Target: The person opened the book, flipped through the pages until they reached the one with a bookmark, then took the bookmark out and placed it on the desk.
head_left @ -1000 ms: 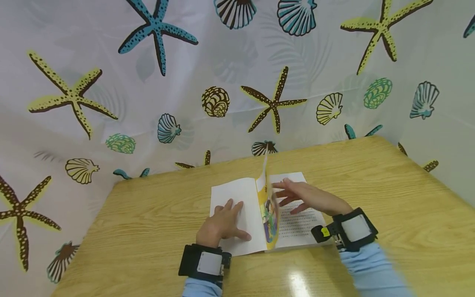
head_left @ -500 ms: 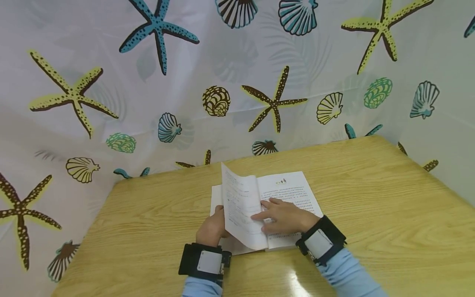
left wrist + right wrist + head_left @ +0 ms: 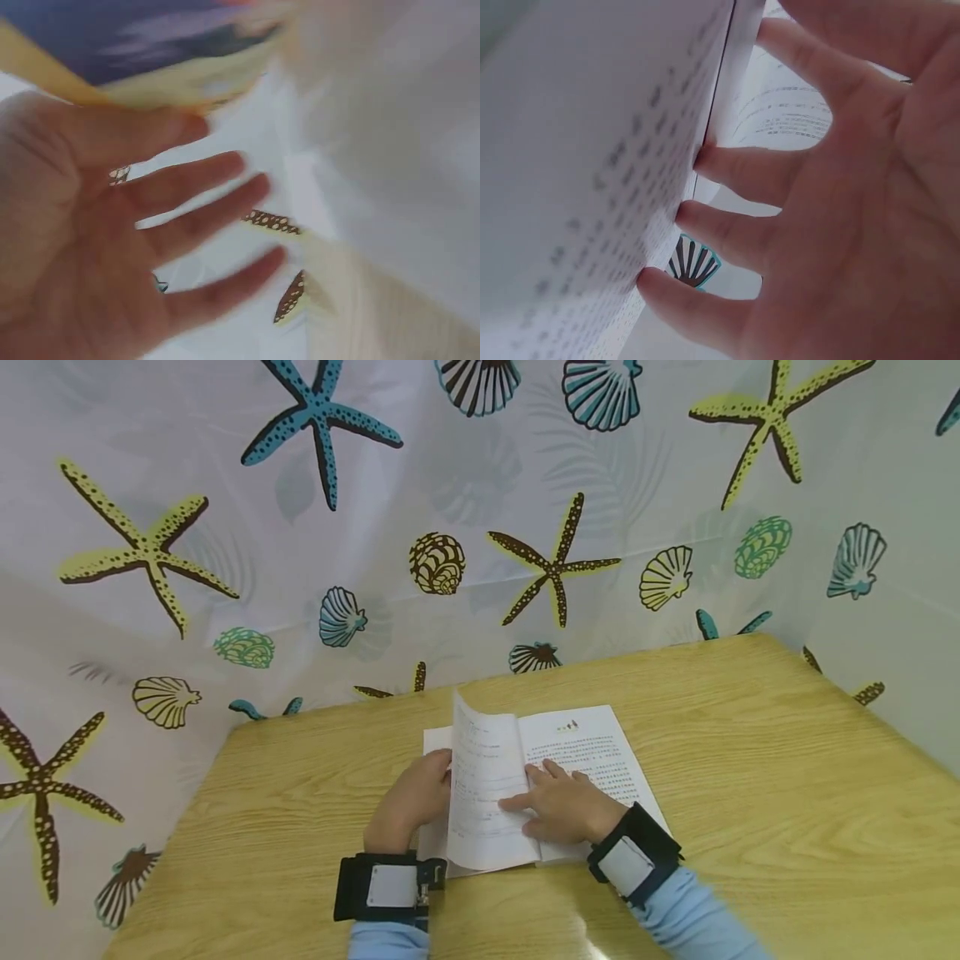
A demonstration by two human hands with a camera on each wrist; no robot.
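Observation:
An open paperback book point(image 3: 600, 760) lies on the table, small print filling its right page. Its turned leaf point(image 3: 487, 793) stands partly raised and curls over the left side. My left hand point(image 3: 416, 793) is at the left edge, fingertips hidden behind that leaf. The left wrist view shows this hand point(image 3: 112, 225) with spread, straight fingers, its thumb against the leaf's coloured picture side point(image 3: 165, 45). Near the spine, my right hand point(image 3: 566, 806) rests across the pages. In the right wrist view, its extended fingertips touch the printed page point(image 3: 592, 150).
A wooden table point(image 3: 315, 810) extends around the book on all sides. Behind it hangs a white cloth point(image 3: 480, 468) printed with starfish and shells. Both wrists wear black straps point(image 3: 378, 889) over blue sleeves point(image 3: 693, 914).
The illustrated leaf has swung from upright over to the left. My right hand has moved left onto the pages near the spine, and my left hand has slid outward to the left edge.

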